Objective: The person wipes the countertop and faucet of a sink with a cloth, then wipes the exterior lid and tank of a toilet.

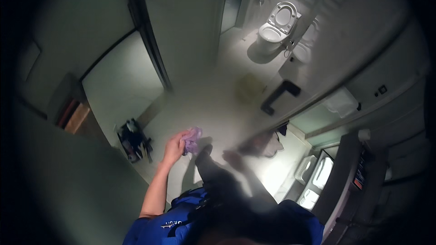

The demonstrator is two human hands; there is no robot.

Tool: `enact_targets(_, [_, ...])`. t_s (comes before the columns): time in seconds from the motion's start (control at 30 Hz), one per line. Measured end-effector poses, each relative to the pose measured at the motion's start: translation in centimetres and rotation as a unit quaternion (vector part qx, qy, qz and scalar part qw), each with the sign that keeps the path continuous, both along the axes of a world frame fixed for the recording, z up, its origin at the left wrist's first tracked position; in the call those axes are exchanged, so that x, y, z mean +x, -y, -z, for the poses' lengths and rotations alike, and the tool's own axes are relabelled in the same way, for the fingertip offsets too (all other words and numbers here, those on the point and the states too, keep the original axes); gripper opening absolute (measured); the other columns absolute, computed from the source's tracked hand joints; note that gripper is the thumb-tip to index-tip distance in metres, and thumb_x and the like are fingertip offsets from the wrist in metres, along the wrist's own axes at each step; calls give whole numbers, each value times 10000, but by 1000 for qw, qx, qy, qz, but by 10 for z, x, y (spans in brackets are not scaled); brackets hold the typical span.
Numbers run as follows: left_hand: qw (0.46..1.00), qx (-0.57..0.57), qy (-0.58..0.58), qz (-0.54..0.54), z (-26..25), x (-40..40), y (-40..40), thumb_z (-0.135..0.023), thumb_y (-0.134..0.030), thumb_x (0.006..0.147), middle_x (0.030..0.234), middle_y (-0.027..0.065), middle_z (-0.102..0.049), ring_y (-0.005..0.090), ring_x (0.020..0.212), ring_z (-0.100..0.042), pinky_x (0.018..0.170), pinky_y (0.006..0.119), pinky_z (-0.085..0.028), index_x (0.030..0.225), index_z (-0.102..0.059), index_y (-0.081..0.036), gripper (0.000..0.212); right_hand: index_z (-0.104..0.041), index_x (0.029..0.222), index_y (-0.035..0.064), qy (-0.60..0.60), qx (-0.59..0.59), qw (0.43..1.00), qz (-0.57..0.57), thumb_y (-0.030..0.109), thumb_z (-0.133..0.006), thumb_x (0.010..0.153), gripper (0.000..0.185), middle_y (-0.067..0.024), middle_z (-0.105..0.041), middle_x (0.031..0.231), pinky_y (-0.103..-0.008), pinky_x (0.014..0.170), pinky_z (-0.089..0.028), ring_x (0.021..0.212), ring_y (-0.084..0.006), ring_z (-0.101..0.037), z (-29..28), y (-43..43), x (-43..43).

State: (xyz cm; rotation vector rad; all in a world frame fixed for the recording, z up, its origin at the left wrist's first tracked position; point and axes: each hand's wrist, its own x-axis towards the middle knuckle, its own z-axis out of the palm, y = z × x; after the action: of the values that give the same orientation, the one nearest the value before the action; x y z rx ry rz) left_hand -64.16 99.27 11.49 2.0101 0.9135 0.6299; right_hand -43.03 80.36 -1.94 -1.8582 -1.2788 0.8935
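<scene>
My left hand (174, 148) is closed on a crumpled purple cloth (192, 140), held in front of me above the pale floor. To the right, my right hand (234, 160) is dim and blurred, so its fingers and anything in them are unclear. A black, bracket-shaped door handle (281, 97) stands out on a glossy panel ahead of that hand. On the floor left of my left hand sits a dark caddy (132, 141) with bottles and tools in it.
A white toilet (272, 35) with its lid and seat raised stands at the far end. To the right are a bundle of fabric (272, 145), a white perforated basket (305, 167) and a dark counter (335, 173). A blurred yellowish patch (250, 88) shows ahead. Glass panels with dark frames rise at left.
</scene>
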Motion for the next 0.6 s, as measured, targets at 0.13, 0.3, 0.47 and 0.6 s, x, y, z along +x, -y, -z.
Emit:
enact_targets(0.13, [986, -138, 92, 19, 1, 73, -81, -410, -46, 816, 986, 79, -601, 132, 889, -541, 786, 245, -414, 1052, -553, -14, 278, -354, 1255, -6, -220, 99, 970, 39, 254, -704, 704, 703, -143, -490, 1177, -318, 888, -390, 1085, -201, -475, -26, -135, 2])
enact_targets(0.3, [962, -259, 84, 1, -2, 147, -186, -441, -59, 812, 982, 68, -598, 137, 877, -549, 779, 244, -425, 1065, -549, -12, 279, -468, 1112, -10, -186, 43, 981, 31, 293, -639, 768, 490, -120, -593, 969, -298, 795, -438, 903, -177, -566, -66, -272, 52])
enact_targets(0.47, [931, -364, -10, 18, 3, 217, -317, -487, -164, 845, 930, 74, -604, 129, 815, -559, 717, 242, -445, 1072, -550, -14, 279, -557, 923, 23, -302, -8, 953, 35, 311, -577, 825, 305, -40, -578, 686, -249, 524, -457, 595, -100, -556, -91, -368, 155])
enact_targets(0.6, [925, -373, -32, 66, 29, 293, -417, -509, -234, 862, 859, 72, -602, 114, 763, -549, 683, 232, -445, 1066, -557, -23, 297, -578, 808, 45, -318, 114, 921, 195, 292, -578, 829, 248, -11, -550, 646, -234, 424, -421, 486, -91, -498, -98, -454, 241])
